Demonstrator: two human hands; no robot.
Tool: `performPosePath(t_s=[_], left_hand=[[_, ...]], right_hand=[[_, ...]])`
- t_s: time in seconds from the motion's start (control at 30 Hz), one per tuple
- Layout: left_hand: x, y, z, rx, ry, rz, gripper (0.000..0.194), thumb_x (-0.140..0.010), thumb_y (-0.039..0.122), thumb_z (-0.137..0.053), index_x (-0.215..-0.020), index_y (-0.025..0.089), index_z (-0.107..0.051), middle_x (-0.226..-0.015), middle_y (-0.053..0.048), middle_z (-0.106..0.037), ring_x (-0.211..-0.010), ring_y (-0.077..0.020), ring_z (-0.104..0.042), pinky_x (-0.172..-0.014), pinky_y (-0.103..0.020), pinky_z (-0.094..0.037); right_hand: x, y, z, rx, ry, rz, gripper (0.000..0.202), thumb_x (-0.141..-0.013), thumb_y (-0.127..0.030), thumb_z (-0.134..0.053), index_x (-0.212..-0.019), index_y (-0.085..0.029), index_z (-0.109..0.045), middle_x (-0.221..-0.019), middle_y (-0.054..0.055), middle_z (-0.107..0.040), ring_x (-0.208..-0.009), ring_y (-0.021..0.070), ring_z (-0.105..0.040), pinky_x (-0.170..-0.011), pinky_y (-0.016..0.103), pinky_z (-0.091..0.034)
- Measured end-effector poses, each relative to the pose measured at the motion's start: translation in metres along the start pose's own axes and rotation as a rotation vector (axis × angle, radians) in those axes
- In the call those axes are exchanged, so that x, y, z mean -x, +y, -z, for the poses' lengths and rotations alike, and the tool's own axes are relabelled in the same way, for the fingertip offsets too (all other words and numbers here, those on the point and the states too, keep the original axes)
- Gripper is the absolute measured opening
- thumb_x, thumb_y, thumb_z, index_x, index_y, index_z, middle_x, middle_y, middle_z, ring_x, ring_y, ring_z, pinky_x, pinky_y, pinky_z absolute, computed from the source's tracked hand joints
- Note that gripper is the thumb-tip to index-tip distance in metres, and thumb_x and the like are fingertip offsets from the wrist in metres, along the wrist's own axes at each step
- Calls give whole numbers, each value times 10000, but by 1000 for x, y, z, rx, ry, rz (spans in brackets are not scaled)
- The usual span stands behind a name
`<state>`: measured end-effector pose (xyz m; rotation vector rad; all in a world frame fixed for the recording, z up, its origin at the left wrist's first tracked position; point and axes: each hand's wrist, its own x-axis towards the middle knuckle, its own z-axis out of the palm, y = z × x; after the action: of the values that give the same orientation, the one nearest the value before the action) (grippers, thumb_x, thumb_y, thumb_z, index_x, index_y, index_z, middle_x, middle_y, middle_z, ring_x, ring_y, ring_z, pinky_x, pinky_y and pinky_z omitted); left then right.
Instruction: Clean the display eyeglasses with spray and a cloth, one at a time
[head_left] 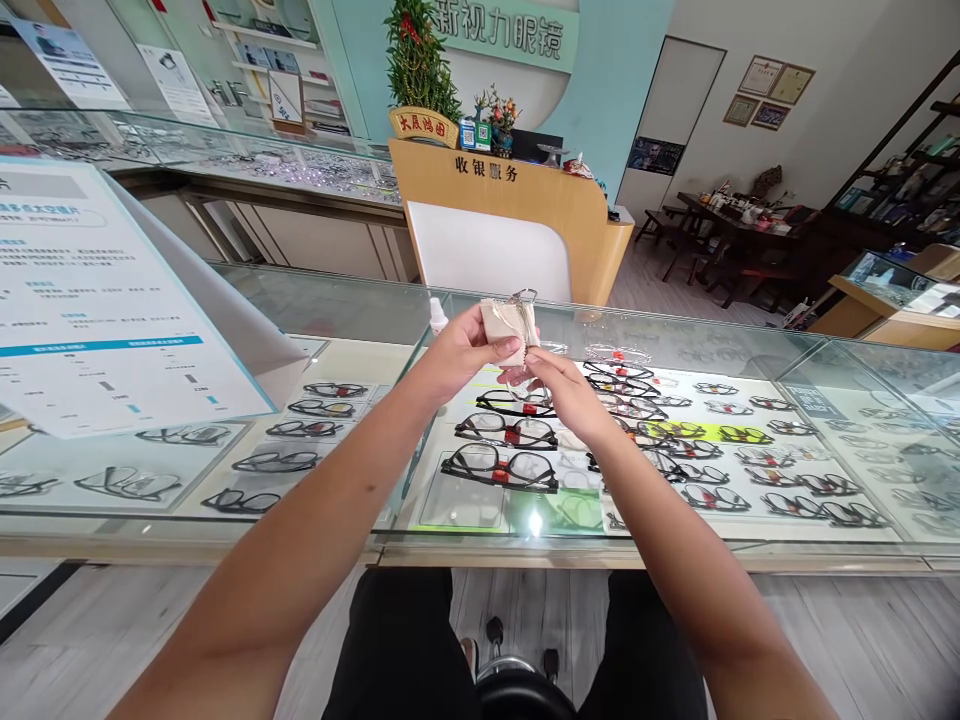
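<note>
Above the glass counter, my left hand [461, 348] is closed around a cream cleaning cloth [501, 320], its thumb pressing on the front. The cloth is folded over part of a thin-rimmed pair of eyeglasses [527, 295]; some of its frame sticks out above the cloth and some shows below. My right hand [566, 388] pinches the eyeglasses at the cloth's lower right edge. Cloth and fingers hide most of the frame. Just behind my left hand stands a small white bottle [437, 314] on the counter.
Under the glass of the display counter [480, 548] lie rows of eyeglasses [501, 468]. A large printed sign [112, 300] stands at the left. Across the aisle is a wooden cashier desk [600, 250] with a plant [424, 65] on it. Below me is a black stool [523, 695].
</note>
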<state>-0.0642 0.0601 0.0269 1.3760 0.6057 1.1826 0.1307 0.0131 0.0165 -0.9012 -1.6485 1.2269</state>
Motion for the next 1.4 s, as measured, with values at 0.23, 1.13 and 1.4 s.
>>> performPosePath(t_s=[0.23, 1.13, 1.4], left_hand=[[3, 0, -6, 75, -56, 34, 590, -747, 358, -1028, -1224, 171, -736, -1204, -144, -833, -900, -231, -752, -739, -318, -558], [3, 0, -18, 273, 76, 158, 513, -645, 382, -1094, -961, 139, -770, -771, -12, -712, -642, -132, -633, -537, -267, -478], [6, 1, -28, 226, 103, 87, 562, -592, 448, -1108, -901, 138, -757, -750, -20, -715, -579, -128, -602, -485, -273, -438]], right_hand=[[-1, 2, 0, -39, -3, 3, 336, -1022, -560, -566, -931, -257, -679, -983, 49, -833, -1006, 240, -736, -901, 381, -497], [-1, 4, -7, 109, 37, 156, 375, -1045, -574, -523, -847, -258, -558, -838, 10, -586, -904, 212, -584, -938, 361, -509], [0, 1, -4, 105, 13, 141, 406, -1051, -603, -535, -841, -258, -573, -847, 20, -608, -895, 216, -585, -898, 359, -520]])
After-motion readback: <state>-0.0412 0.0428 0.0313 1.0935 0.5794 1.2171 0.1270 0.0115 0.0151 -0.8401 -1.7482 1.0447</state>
